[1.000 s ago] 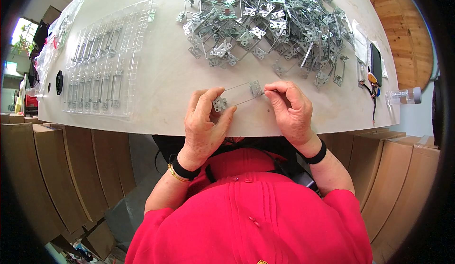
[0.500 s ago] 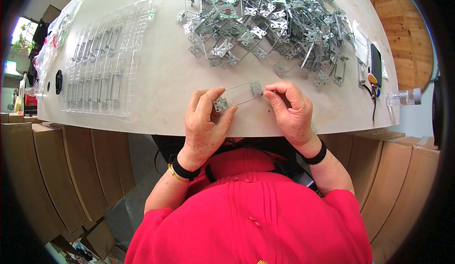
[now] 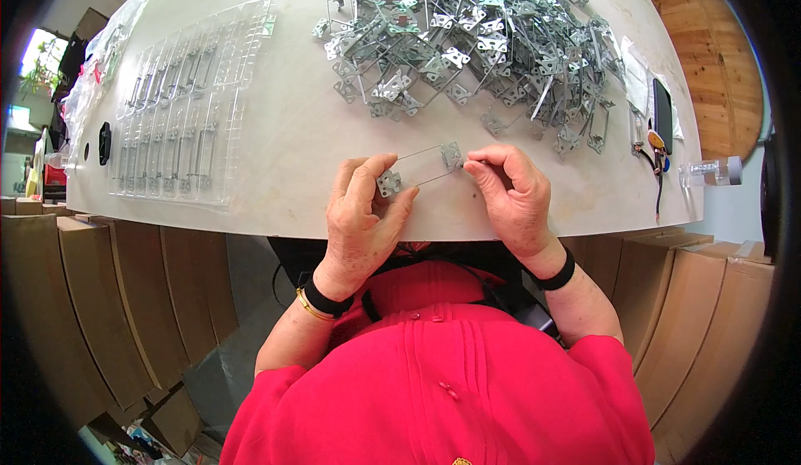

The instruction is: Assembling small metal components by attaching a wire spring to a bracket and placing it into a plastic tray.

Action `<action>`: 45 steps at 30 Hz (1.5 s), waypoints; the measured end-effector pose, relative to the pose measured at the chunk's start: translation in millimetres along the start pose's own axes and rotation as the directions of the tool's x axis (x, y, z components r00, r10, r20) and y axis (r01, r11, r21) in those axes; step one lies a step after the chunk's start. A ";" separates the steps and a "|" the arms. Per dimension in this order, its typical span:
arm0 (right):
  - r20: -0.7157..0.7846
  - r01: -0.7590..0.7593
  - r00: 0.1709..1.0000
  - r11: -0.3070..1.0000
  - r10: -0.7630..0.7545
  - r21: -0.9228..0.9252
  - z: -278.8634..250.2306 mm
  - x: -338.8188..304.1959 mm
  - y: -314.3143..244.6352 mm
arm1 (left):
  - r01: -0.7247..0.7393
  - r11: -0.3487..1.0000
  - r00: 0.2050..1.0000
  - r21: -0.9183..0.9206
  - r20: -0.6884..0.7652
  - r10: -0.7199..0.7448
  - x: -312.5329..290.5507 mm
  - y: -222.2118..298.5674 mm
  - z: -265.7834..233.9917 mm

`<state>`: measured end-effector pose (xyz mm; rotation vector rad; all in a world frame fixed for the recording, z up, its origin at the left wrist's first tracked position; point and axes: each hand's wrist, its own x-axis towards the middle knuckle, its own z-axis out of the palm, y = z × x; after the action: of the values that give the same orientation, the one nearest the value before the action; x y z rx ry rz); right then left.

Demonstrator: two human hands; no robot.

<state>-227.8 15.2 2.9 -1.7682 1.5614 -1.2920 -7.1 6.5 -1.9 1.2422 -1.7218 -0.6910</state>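
Note:
Over the near part of the table, my left hand (image 3: 362,206) grips a metal bracket frame (image 3: 451,157) between thumb and fingers. The frame has a small holed plate at each end, joined by two thin rods. Its left plate sits within my left hand's grasp, and its right plate points towards my right hand (image 3: 515,194). My right thumb and forefinger are pinched together right beside that right plate. Whatever lies between those fingertips is too small to make out. A large heap of similar metal brackets (image 3: 476,35) lies beyond my hands.
On the left of the table (image 3: 284,139) lies a clear plastic tray (image 3: 236,123) with rows of metal parts in its slots. A black object (image 3: 104,144) is beside it. To the right are a phone (image 3: 662,106) and a clear jar (image 3: 709,171). Cardboard boxes (image 3: 108,298) stand below the table edge.

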 end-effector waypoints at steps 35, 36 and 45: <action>0.009 0.068 0.998 0.998 -0.068 -0.012 1.1 2.5 0.4 | -0.015 1.000 1.000 0.006 -0.003 0.015 0.2 -0.6 -0.1; 0.016 0.043 0.999 0.999 -0.043 0.006 0.9 2.1 0.6 | -0.009 1.000 1.000 0.010 0.002 0.009 0.3 0.3 -0.5; -0.043 0.075 0.996 0.997 -0.075 -0.003 0.0 2.0 -0.4 | -0.001 1.000 1.000 -0.006 0.012 0.001 0.2 1.6 -0.2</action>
<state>-227.7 13.5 3.9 -1.8264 1.5327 -1.3735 -7.6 6.9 -0.4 1.2349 -1.7283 -0.7040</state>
